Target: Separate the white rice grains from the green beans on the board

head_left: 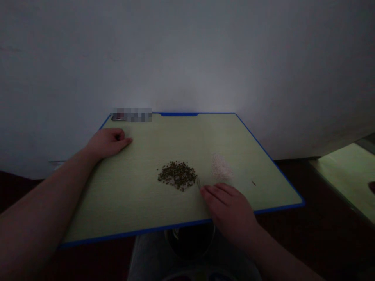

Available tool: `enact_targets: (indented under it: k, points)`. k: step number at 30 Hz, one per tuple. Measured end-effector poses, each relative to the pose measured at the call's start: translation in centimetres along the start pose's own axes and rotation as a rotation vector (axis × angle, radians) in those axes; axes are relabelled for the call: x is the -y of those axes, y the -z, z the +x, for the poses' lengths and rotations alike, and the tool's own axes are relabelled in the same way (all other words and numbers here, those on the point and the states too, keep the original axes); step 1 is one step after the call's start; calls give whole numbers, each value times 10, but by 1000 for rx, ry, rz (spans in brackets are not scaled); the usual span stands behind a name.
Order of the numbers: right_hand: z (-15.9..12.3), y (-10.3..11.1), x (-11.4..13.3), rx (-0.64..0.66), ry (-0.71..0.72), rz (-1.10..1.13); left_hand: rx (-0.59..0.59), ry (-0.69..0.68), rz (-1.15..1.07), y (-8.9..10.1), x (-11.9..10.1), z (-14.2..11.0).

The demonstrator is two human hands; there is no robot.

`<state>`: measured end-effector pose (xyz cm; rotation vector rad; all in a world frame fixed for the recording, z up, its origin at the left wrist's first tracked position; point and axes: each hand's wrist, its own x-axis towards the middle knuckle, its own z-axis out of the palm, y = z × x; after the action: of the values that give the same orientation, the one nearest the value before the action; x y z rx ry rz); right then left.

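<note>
My right hand [228,205] pinches a pair of small, thin tweezers [199,182], their tips at the right edge of a pile of dark brown-green beans or seeds [177,175]. Pale grains show among the dark ones at the pile's lower part. Just beyond my right hand lies a separate heap of small whitish grains, like rice [222,167]. My left hand [108,142] rests on the left side of the tabletop, its fingers curled in and nothing visible in them.
The pale, blue-edged table [187,136] stands against a grey wall [187,58]. A small dark sliver [253,182] lies to the right. A partly blurred, phone-like object [118,116] sits at the far left corner. Below the front edge is a dark round container [190,242].
</note>
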<state>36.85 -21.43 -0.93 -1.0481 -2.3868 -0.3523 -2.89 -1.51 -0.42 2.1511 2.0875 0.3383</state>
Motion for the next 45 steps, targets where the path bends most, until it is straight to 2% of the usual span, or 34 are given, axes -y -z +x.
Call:
enact_targets:
  k: [6,9,17,23,35,45]
  points:
    - [1,-1,-13,-33,-83,-112,-12,-15,-15,1,-2,-2]
    - [-2,5,-16,-46,-55,-80,-1,1,-12,2,-3,-2]
    - [-6,8,7,4,1,79,2,7,-11,1,-2,0]
    - [-8,5,15,-29,29,132,-11,9,-11,0,-1,2]
    - [-1,5,-9,-43,-47,-63,-19,-14,-34,-4,5,1]
    - [-5,10,-13,-34,-65,-69,-2,1,-12,0,1,-1]
